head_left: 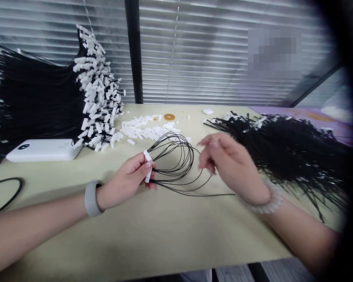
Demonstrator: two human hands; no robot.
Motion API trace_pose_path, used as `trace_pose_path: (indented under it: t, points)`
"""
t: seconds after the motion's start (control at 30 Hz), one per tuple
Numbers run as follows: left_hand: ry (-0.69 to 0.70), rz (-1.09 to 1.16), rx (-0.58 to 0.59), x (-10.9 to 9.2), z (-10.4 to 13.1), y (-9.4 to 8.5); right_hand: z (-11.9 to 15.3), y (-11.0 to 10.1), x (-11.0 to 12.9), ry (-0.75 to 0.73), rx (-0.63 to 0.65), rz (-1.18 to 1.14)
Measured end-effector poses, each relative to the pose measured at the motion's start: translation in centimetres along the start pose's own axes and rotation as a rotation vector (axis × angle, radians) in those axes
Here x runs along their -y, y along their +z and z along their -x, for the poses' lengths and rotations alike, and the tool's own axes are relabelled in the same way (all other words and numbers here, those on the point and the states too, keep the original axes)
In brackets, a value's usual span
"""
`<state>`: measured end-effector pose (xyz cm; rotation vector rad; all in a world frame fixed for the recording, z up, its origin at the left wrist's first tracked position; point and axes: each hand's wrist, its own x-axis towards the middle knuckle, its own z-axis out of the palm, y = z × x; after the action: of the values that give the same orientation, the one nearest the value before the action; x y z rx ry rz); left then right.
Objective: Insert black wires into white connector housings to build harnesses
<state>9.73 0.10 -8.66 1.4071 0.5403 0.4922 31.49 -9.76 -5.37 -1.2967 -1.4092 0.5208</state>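
Several black wires point(191, 156) looped off white connectors point(147, 155) the left hand point(131, 174) pinched; right hand point(228, 158) curled, couldn't tell its grip. Probably mid-gathering; next move needed steadiness.

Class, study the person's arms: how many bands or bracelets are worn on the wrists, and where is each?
2: a smooth grey wristband on the left wrist and a pale, ridged bracelet on the right wrist.
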Motion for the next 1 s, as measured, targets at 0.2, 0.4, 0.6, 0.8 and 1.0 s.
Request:
trace_pose_path:
  t: [0.2,0.4,0.6,0.8,1.0]
  points:
    - [-0.083,0.07,0.103,-0.1,0.3,0.1,1.3,2.0,0.7,-0.286,0.27,0.392]
    - [-0.144,0.082,0.226,-0.3,1.4,0.8,1.9,2.3,1.2,-0.369,0.268,0.471]
    - [-0.185,0.114,0.247,-0.1,1.6,1.0,2.1,2.2,1.1,-0.422,0.272,0.516]
    - [-0.205,0.11,0.245,-0.1,1.6,0.9,2.2,2.2,0.8,-0.433,0.25,0.548]
    - [-0.2,0.118,0.255,-0.1,1.5,1.0,2.3,2.2,0.7,-0.541,0.218,0.635]
